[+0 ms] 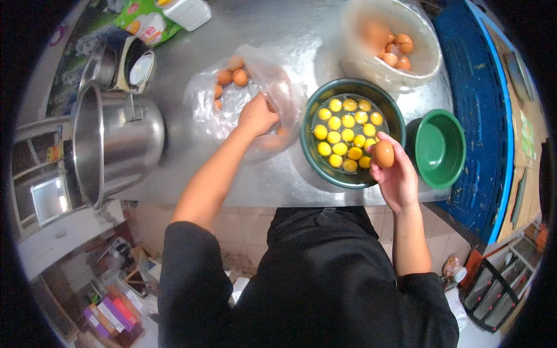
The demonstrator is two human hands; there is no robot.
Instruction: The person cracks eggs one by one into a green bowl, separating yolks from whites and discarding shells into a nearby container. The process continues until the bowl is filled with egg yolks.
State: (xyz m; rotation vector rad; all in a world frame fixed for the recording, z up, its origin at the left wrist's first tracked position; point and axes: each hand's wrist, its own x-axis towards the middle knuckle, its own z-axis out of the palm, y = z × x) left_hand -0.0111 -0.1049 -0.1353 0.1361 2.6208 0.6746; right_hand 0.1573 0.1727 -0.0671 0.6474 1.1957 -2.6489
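My right hand (398,172) holds a brown egg (383,153) between thumb and fingers, over the near right rim of a dark green bowl (310,148). Several raw yolks (347,134) lie in clear egg white in that bowl. To the left, my left hand (260,114) reaches into a clear plastic bag (204,117); its fingertips are partly hidden, so what they touch is unclear. Several brown eggs (240,78) rest in the bag. Behind the bowl, a whitish bucket (431,71) holds several brown eggshells (404,43).
An empty-looking green plastic basin (440,148) sits right of the bowl on the metal table (191,182). A large steel pot (135,152) lies on its side at the left. A green packet (150,21) and white container (189,13) are behind. A blue panel (470,130) borders the right.
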